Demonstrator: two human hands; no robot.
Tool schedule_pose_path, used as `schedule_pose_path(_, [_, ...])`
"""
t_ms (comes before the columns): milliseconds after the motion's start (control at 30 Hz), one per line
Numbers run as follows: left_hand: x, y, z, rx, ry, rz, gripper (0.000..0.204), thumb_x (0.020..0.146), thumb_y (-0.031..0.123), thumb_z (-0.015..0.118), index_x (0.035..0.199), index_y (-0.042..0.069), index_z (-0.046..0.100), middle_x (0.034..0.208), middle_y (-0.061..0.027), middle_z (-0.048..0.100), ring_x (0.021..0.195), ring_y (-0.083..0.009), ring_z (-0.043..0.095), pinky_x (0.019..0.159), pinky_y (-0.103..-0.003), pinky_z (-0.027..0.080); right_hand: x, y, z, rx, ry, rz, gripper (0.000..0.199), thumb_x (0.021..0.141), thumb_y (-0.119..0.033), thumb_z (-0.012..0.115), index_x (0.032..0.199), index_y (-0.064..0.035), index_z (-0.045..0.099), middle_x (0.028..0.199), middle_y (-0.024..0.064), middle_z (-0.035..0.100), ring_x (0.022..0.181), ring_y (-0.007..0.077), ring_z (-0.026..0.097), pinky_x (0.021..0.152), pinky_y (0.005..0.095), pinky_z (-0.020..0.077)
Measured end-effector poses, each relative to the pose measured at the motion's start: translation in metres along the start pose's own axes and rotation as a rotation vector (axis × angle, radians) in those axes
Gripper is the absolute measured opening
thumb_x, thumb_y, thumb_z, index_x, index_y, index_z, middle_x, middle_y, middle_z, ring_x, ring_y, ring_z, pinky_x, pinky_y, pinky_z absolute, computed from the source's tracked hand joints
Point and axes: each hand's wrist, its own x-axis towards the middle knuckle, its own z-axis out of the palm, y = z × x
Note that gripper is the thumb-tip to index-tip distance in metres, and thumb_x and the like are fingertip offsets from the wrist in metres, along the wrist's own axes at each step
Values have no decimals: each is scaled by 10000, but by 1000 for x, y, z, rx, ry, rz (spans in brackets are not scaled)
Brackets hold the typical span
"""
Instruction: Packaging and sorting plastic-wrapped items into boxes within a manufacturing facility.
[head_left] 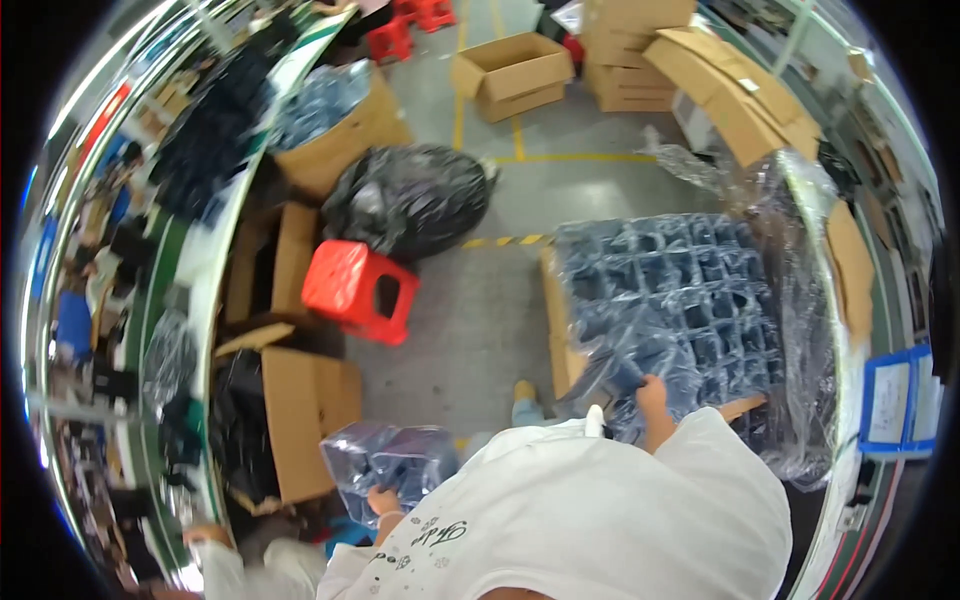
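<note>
We list one left hand (pixel 384 501), fingers curled, grasping the near side of a plastic-wrapped bundle (pixel 420 450) of dark blue pieces, just left of the white shirt (pixel 600 500). We list one right hand (pixel 655 400), fingers bent (tips partly hidden), grasping bluish plastic film (pixel 635 350) atop the gridded blue stack (pixel 690 265). We add one cardboard panel (pixel 560 325), along the stack's left side.
</note>
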Motion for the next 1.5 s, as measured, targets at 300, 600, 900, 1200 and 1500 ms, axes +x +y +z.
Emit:
schedule_pose_path(300, [102,154,90,-672,58,-278,189,690,-32,683,741,-1,504,730,-64,537,622,-139,449,536,-264,388,49,-55,-16,-28,87,170,228,673,-37,516,855,-60,651,866,201,628,873,360,599,757,416,470])
schedule_pose_path(600, [154,323,23,-1284,-126,-417,293,773,-54,521,1048,43,532,993,-80,582,861,-191,548,713,-328,458,110,-20,-69,-93,250,204,182,650,-68,564,816,-39,631,740,177,619,746,355,600,697,414,475])
schedule_pose_path(900, [127,447,51,-184,160,282,247,824,70,524,1067,36,554,1034,-85,593,946,-203,555,784,-344,472,141,-41,-111,277,188,381,180,653,-99,582,804,-1,594,674,139,572,617,250,536,616,381,450])
schedule_pose_path(1200, [119,454,63,1374,312,784,225,864,148,524,1048,32,580,1032,-86,612,974,-209,574,816,-347,495,270,46,-85,-84,-150,187,270,635,-116,484,812,30,626,722,221,623,668,364,600,601,415,443])
schedule_pose_path(1500, [74,502,112,3601,-239,1361,36,840,69,566,867,89,579,835,-15,610,757,-123,598,627,-245,512,470,-144,-95,-18,-227,-165,231,646,-38,541,856,29,607,765,164,619,703,290,605,644,376,454])
